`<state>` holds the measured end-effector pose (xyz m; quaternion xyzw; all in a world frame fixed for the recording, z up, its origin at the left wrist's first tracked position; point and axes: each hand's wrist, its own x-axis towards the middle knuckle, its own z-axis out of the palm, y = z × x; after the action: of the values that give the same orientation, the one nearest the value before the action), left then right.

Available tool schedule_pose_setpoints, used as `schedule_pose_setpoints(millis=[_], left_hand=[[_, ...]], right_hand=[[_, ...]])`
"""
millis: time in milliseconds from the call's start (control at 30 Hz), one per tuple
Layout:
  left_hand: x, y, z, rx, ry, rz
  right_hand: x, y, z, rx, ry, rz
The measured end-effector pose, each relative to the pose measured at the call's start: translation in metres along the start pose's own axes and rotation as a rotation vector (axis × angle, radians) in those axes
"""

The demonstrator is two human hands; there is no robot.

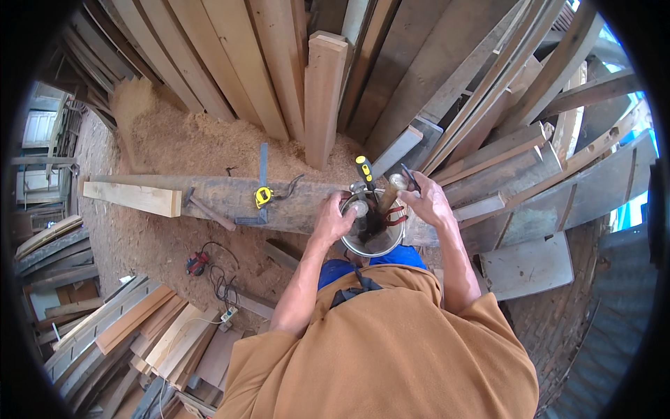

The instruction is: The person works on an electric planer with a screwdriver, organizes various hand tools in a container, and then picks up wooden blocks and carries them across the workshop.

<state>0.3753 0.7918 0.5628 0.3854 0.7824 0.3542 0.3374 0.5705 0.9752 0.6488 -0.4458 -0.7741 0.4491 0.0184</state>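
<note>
A round pail of tools stands against the bench edge in front of me. At its left rim my left hand is closed around something grey with a rounded end; its kind is unclear. My right hand is closed on a slim dark tool pointing up and away, at the pail's right side. Beside those fingers rises a wooden tool handle with a pale round top. A yellow-and-black handled screwdriver sticks up at the far rim. Shadow hides much of the pail's inside.
On the long plank bench lie a hammer, a yellow tape measure and a metal square. Tall boards lean behind, over sawdust. A red power tool with its cord lies on the ground at left.
</note>
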Motion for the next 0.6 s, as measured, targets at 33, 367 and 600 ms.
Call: schedule_pose_setpoints(millis=[33,367,600], left_hand=[[0.000,-0.002,0.001,-0.006,-0.007,0.011],[-0.004,0.007,-0.004,0.065,-0.029,0.055],[-0.012,0.004,-0.001,0.208,-0.090,0.061]], right_hand=[[0.002,-0.002,0.002,0.048,-0.009,-0.048],[0.000,-0.017,-0.005,-0.049,-0.143,0.007],[-0.015,0.011,0.005,-0.221,-0.182,0.031]])
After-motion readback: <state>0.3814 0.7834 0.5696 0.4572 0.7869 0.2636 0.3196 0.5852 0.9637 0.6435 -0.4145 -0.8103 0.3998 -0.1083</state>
